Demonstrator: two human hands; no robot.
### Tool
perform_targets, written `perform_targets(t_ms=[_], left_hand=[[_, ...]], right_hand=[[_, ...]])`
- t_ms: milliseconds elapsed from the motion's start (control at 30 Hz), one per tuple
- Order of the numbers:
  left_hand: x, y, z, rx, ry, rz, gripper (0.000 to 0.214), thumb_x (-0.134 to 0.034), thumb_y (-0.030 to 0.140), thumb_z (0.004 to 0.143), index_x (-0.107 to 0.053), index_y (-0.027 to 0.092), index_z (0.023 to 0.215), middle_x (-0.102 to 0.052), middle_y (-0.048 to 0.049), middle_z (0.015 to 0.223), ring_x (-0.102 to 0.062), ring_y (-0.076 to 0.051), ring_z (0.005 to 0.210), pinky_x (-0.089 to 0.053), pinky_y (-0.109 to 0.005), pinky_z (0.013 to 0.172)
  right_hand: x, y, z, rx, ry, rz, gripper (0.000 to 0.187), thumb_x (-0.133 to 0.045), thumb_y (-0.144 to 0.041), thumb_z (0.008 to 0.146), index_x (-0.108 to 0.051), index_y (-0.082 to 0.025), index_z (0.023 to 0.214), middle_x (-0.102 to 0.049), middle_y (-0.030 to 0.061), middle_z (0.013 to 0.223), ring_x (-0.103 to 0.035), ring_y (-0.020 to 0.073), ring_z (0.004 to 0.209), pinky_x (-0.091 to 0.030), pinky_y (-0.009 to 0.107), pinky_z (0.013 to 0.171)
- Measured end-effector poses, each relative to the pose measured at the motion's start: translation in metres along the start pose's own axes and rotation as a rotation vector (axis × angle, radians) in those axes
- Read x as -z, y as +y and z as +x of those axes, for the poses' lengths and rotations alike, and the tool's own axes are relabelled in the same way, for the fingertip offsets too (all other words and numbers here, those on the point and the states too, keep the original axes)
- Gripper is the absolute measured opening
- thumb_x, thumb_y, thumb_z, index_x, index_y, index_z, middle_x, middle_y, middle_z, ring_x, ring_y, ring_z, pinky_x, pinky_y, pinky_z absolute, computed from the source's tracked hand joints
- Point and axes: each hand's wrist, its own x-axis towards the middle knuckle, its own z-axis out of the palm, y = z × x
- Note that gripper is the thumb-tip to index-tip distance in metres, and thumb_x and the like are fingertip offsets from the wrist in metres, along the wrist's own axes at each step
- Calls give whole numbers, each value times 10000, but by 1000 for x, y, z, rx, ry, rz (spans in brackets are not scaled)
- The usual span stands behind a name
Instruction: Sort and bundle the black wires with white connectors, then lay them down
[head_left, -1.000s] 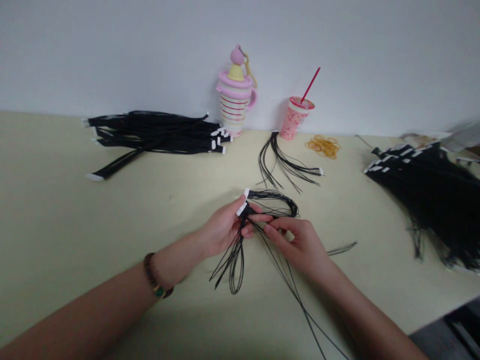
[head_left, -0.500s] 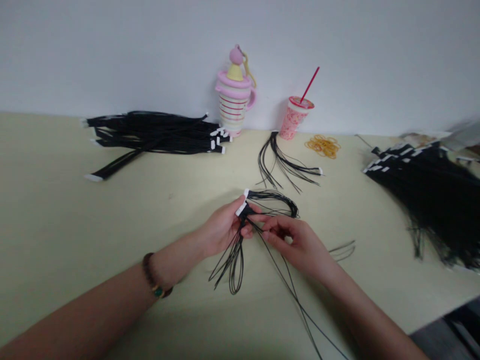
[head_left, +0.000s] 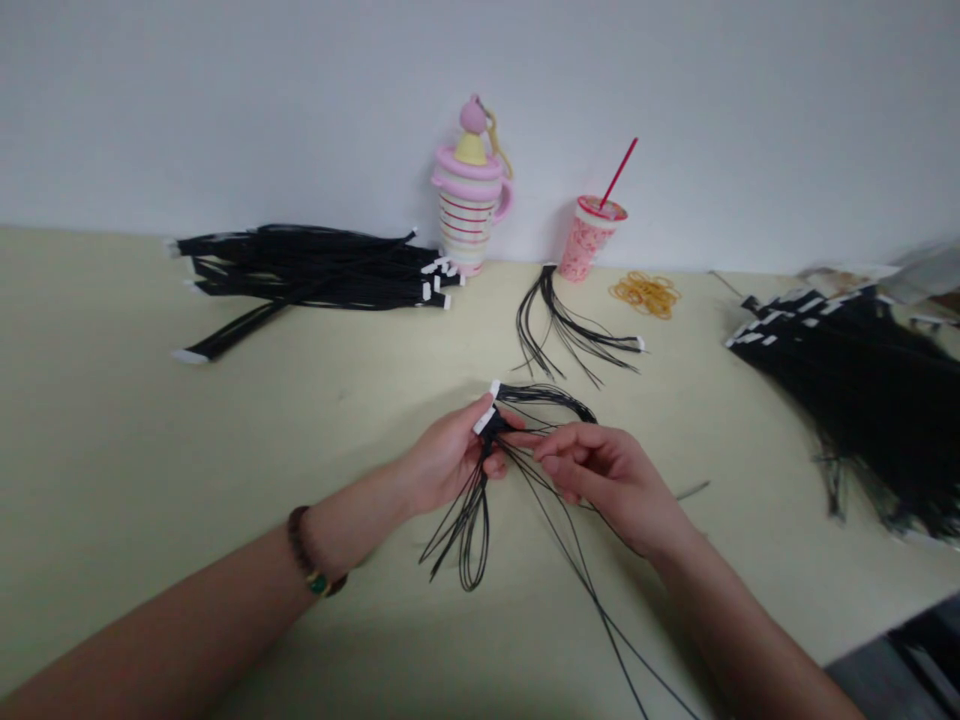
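Black wire bundle is held over the middle of the tabletop. The left hand has its grip closed on it, thumb against the white connectors. The right hand is just beside, grip nearly closed, fingertips among the strands; whether it pinches one, I cannot tell. Farther back lie a smaller wire cluster and yellowish bands, near a pink cup.
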Motion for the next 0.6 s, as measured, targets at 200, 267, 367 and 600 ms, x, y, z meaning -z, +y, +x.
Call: perform_targets(t_ms=[200, 267, 367, 600], left_hand=[[-1, 2, -1, 6, -40, -20, 364, -387, 444, 899, -576, 135, 866, -621, -44, 690, -444, -72, 449, -314, -221, 463], [-1, 3, -1, 11, -33, -17, 362, -388, 443, 897, -578, 136, 867, -627, -50, 694, -437, -72, 447, -315, -225, 469], [-2, 3, -2, 28, -23, -18, 369, -387, 448, 895, -579, 134, 872, -633, -56, 707, -434, -70, 448, -316, -228, 478], [-7, 5, -4, 39, 15, -29, 365, -370, 423, 907, -571, 126, 835, -642, -68, 737, -434, -62, 432, -316, -228, 470]], right_hand=[[5, -7, -3, -2, -33, 264, 58, -681, -212, 721, -701, -170, 755, -615, 2, 561, -522, 68, 480, -376, 175, 435], [5, -9, -3, -13, -34, 304, 63, -681, -213, 713, -706, -163, 745, -627, 15, 560, -536, 74, 486, -381, 176, 435], [5, -10, -4, -13, -38, 346, 67, -671, -199, 717, -708, -158, 753, -629, 19, 562, -538, 69, 493, -370, 164, 434], [8, -7, -4, 17, -28, 358, 67, -650, -172, 729, -700, -157, 772, -613, 9, 584, -522, 63, 529, -356, 167, 469]])
